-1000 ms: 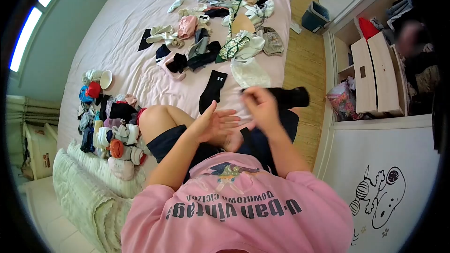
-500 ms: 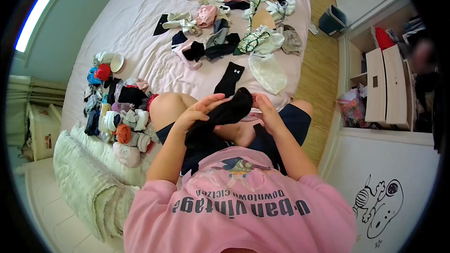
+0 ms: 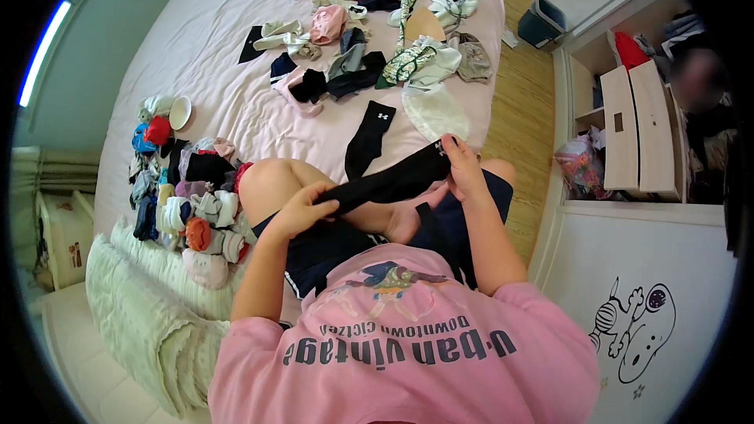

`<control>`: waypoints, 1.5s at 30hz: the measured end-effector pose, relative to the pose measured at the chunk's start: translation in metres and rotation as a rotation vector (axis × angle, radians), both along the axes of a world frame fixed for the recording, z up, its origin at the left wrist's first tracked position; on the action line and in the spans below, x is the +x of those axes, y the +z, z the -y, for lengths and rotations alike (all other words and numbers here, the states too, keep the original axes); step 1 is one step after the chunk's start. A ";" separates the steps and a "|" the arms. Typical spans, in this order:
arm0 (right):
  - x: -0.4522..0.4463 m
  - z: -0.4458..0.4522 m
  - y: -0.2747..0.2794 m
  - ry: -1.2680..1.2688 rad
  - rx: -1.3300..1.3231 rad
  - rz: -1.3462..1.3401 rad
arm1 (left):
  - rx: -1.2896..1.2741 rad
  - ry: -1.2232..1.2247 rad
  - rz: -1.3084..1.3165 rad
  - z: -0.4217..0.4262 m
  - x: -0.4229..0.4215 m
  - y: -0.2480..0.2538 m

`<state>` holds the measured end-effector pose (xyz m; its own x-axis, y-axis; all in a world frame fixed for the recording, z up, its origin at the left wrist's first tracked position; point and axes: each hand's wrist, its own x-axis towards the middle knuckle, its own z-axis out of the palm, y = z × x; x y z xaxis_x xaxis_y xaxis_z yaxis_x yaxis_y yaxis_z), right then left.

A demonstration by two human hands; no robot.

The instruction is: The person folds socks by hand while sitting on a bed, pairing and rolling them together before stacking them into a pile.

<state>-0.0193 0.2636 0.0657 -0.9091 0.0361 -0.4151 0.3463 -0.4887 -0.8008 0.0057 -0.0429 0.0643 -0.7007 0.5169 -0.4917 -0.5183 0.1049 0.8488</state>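
A long black sock [image 3: 389, 182] is stretched out between my two hands, above my crossed legs. My left hand [image 3: 300, 209] pinches its toe end. At the cuff, near a small white logo, my right hand [image 3: 465, 173] grips the other end. A second black sock [image 3: 367, 141] with a white logo lies flat on the bed just beyond the held one. A piece of black cloth [image 3: 432, 228] rests on my lap below my right hand.
Rolled socks and small clothes [image 3: 196, 196] form a pile at my left, beside a small bowl [image 3: 180, 113]. Loose socks and garments [image 3: 345, 55] spread over the far bed [image 3: 212, 31]. A quilt [image 3: 149, 322] lies at lower left; a cabinet with drawers [image 3: 628, 133] stands at right.
The black sock was bunched between my hands; now it is pulled out straight. My right hand has moved up and closed on the cuff, and my left hand has shifted slightly left.
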 end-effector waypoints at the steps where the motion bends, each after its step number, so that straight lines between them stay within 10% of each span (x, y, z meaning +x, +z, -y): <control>1: -0.003 -0.003 -0.011 -0.014 0.006 -0.066 | -0.052 0.031 -0.032 0.005 -0.004 0.001; 5: -0.011 -0.007 -0.020 -0.145 -0.003 -0.074 | -0.914 0.019 -0.571 0.001 -0.027 0.063; 11: -0.033 -0.001 -0.086 -0.275 0.182 0.113 | -0.440 0.322 -0.546 0.033 -0.072 -0.023; 20: -0.105 0.066 -0.127 0.087 0.741 -0.049 | -1.584 -0.134 -0.643 0.046 -0.102 -0.056; 27: -0.149 0.051 -0.197 0.120 1.034 0.046 | -0.995 -0.129 -1.025 -0.026 -0.078 -0.088; 30: -0.150 0.045 -0.178 0.241 0.620 0.301 | -1.128 -0.315 -0.660 -0.054 -0.075 -0.081; 34: -0.135 0.024 -0.132 -0.197 0.195 -0.010 | -1.206 -0.603 -0.647 -0.058 -0.075 -0.090; 39: -0.086 -0.011 -0.041 -0.301 0.072 -0.216 | -1.234 -0.430 -1.026 -0.054 -0.063 -0.101; 42: -0.049 0.001 0.003 -0.171 0.427 -0.343 | -0.694 -0.021 -0.878 -0.073 -0.062 -0.079; 45: -0.013 0.022 0.003 0.104 0.724 -0.610 | 0.409 0.280 -0.033 -0.101 -0.044 -0.044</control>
<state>-0.0325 0.2416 0.0687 -0.9748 0.0048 0.2232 -0.2175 0.2064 -0.9540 -0.0382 0.0581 0.0199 -0.8523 0.4521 -0.2630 -0.4507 -0.3796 0.8080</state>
